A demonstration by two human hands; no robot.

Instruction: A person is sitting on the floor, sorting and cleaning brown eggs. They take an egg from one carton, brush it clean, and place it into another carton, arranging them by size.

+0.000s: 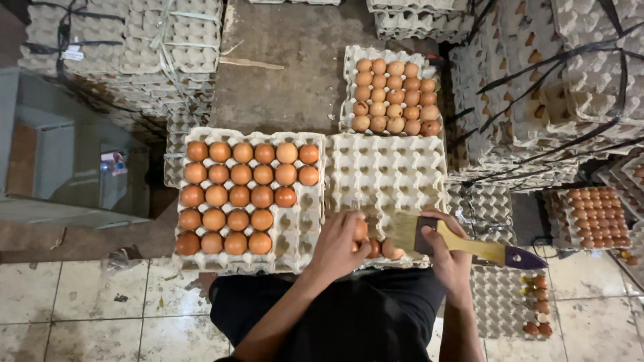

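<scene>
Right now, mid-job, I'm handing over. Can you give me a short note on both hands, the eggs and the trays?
Left hand: closed on a brown egg over the near edge of the middle tray.
Right hand: grips a paintbrush, bristles toward that egg.
Middle tray: mostly bare, two eggs at its near edge.
Left tray: 23 brown eggs, right-hand cups unfilled.
Far tray: full.
Left: the unfilled cups.

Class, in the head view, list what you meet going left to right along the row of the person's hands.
Partly filled egg tray → left hand holding an egg → paintbrush in the right hand → distant full egg tray.
</scene>
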